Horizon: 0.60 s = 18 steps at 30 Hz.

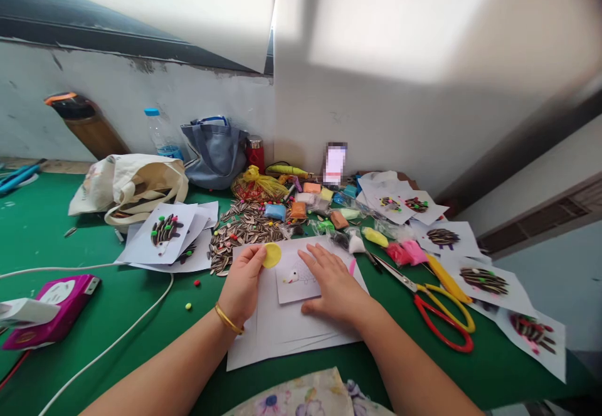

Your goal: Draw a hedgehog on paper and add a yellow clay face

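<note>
Between the thumb and fingers of my left hand is a flat yellow disc, which looks like pressed modelling clay. It is held over the upper left of a small white card. My right hand rests with spread fingers on the card's right side, holding nothing. An outline of a hedgehog is printed on the card, partly covered by that hand, with small coloured bits near its face. Under the card lie larger white sheets. Beyond my hands is a heap of striped sunflower seeds.
Scissors with red and yellow handles lie right, near several clay packets. Finished seed hedgehog pictures lie left and right. A white cable, magenta power strip, cloth bags and a phone stand or lie around.
</note>
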### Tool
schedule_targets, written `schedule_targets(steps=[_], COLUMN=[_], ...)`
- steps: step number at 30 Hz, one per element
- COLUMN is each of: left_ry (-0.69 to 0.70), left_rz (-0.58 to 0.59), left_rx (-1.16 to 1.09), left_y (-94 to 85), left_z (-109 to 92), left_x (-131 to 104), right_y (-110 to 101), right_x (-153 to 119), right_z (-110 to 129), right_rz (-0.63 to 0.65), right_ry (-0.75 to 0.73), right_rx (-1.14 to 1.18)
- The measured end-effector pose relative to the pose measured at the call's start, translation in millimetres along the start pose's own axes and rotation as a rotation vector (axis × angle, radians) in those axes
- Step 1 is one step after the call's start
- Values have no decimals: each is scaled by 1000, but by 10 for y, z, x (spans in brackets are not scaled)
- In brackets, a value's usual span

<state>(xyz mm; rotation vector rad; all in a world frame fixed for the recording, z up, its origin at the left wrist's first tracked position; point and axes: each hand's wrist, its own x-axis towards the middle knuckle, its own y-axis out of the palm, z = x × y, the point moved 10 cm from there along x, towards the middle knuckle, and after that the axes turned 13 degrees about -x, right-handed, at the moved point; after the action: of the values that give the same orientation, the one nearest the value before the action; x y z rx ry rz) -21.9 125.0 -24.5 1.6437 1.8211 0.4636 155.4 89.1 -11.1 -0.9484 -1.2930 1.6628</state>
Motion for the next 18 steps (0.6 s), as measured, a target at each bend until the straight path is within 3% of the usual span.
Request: schedule_targets(steps=[12, 15, 18], left_ry=[40, 22, -37], left_rz=[-23, -3, 69], left_rx=[-9, -3, 30], left_y=[-53, -7, 94], left_z=[-82, -71, 9], left_x=[90, 42, -48], right_y=[31, -57, -267], right_x=[10, 11, -14], right_z=[203, 176, 172], right_rz=[48, -29, -214], right_ry=[25, 34, 9], right_rx=[-45, 7, 164])
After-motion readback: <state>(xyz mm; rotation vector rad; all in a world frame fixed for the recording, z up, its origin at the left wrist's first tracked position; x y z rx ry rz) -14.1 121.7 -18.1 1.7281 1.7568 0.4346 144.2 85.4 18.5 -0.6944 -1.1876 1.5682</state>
